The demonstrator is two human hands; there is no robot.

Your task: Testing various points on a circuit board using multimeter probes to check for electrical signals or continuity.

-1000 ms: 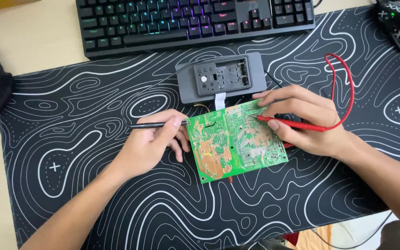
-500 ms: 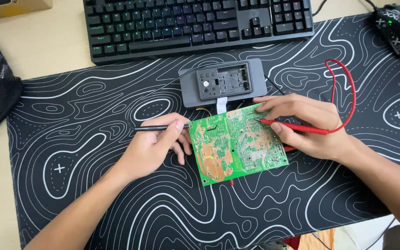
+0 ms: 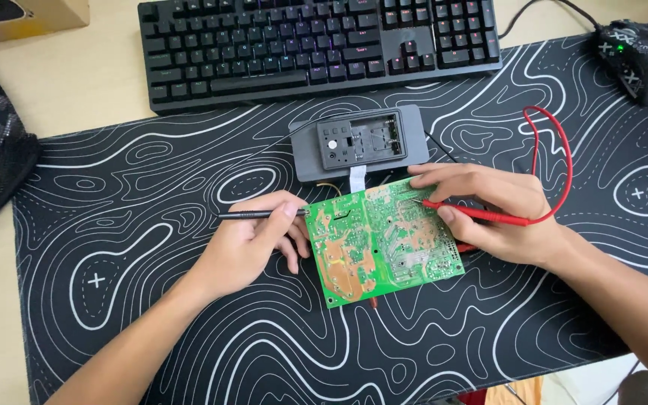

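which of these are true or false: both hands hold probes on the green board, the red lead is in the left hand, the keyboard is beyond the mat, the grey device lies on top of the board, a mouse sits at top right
1. Both hands hold probes on the green circuit board. True: the left hand holds a black probe and the right hand a red probe.
2. The red lead is in the left hand. False: the right hand holds it.
3. The keyboard lies beyond the black patterned mat. True.
4. The grey device lies on top of the board. False: it lies on the mat just beyond the board.
5. A black mouse sits at top right. True.
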